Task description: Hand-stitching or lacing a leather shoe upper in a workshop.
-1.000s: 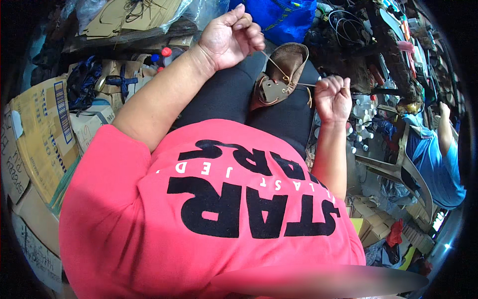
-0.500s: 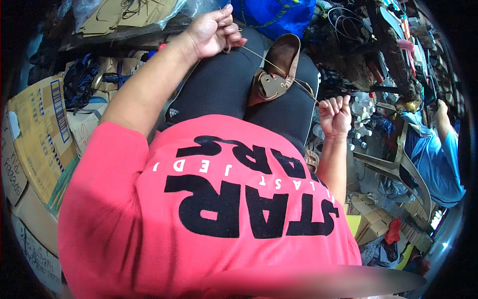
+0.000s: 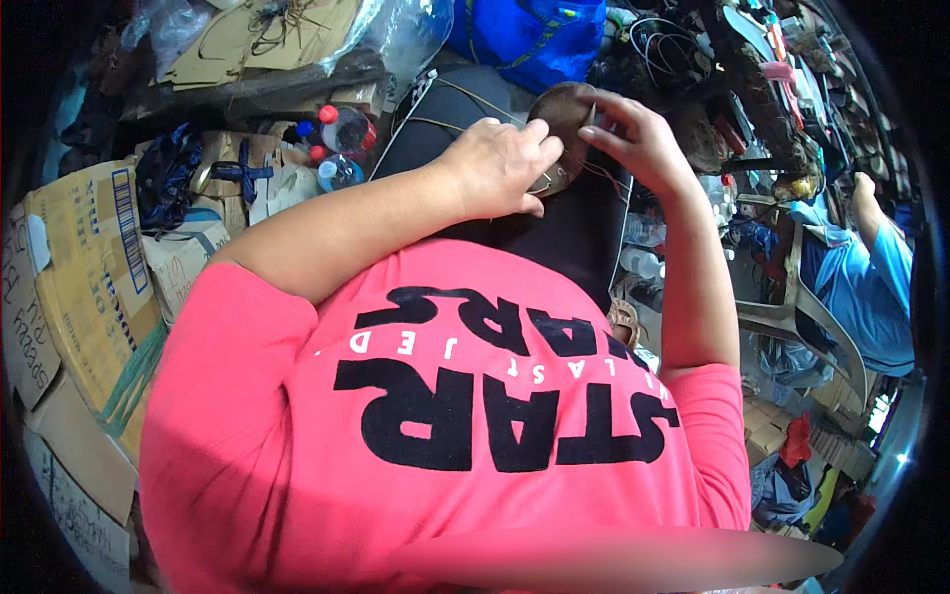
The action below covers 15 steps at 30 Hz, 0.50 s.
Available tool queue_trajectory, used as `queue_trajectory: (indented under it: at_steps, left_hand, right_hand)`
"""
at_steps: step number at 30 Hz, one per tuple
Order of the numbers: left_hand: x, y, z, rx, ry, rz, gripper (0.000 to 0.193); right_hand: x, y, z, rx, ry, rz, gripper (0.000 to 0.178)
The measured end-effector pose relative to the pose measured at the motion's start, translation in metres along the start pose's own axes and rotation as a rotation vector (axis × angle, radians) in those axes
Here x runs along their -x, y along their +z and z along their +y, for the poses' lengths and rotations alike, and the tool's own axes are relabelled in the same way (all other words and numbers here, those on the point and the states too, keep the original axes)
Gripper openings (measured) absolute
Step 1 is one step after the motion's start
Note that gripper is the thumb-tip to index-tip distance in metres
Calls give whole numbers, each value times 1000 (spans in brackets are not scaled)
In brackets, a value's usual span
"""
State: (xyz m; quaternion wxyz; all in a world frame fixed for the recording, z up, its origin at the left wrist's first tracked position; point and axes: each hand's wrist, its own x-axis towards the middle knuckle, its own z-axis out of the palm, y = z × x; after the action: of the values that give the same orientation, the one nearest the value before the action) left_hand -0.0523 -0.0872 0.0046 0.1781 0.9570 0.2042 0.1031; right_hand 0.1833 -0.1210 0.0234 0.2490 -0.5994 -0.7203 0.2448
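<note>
A brown leather shoe [image 3: 562, 107] rests across my dark-trousered thighs, its opening partly covered by my hands. My left hand [image 3: 503, 166] is closed over its near left side, fingers curled and knuckles up; the fingertips are hidden. At the shoe's right edge, my right hand [image 3: 636, 142] has thumb and forefinger brought toward each other around a thin, pale, pointed sliver that is too small to name. Tan thread [image 3: 427, 122] runs from the shoe in loops over my left thigh. Finer strands hang beside the shoe below my right hand.
A blue bag [image 3: 534, 40] lies beyond my knees. Plastic bottles [image 3: 346, 134] and cardboard boxes [image 3: 84, 267] crowd the left; flat cardboard pieces [image 3: 262, 45] lie at the far left. On the right are a chair frame [image 3: 797, 297], blue cloth [image 3: 871, 307] and piled clutter.
Both hands have come in from wide apart, where they held the thread stretched, to the shoe. The thread now lies slack in loops over my left thigh.
</note>
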Motion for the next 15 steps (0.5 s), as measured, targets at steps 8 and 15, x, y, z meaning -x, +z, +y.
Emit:
queue_trajectory:
  at_steps: [8, 15]
  left_hand:
    - [-2, 2, -36, 275, 138, 52, 31]
    - [0, 21, -20, 331, 249, 136, 34]
  right_hand:
    - [35, 9, 1, -127, 380, 114, 22]
    - [54, 23, 7, -276, 475, 250, 30]
